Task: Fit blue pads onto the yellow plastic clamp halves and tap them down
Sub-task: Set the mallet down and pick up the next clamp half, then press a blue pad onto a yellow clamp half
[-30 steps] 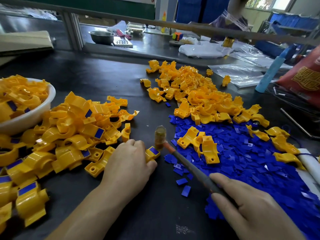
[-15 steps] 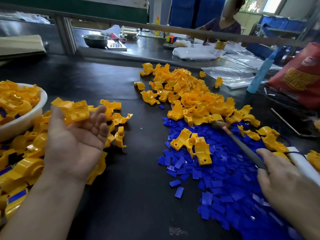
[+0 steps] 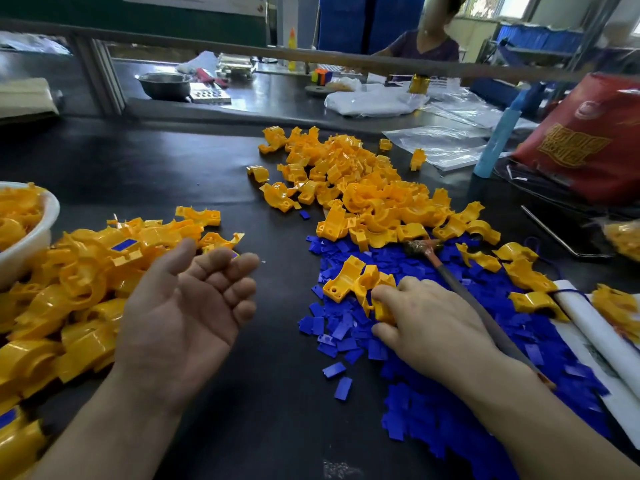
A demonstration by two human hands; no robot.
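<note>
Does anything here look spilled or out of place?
Nothing looks damaged. A few blue pads lie loose on the black table, apart from the big blue heap, and a lone pad sits beside the pile of yellow clamp halves.

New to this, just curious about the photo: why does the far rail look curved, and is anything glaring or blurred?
Head view: the wide-angle lens bows the grey metal rail; lower left, highlights glint on glossy yellow plastic clamp halves; top right, the window is washed out; the left hand has slightly soft fingertips.
</note>
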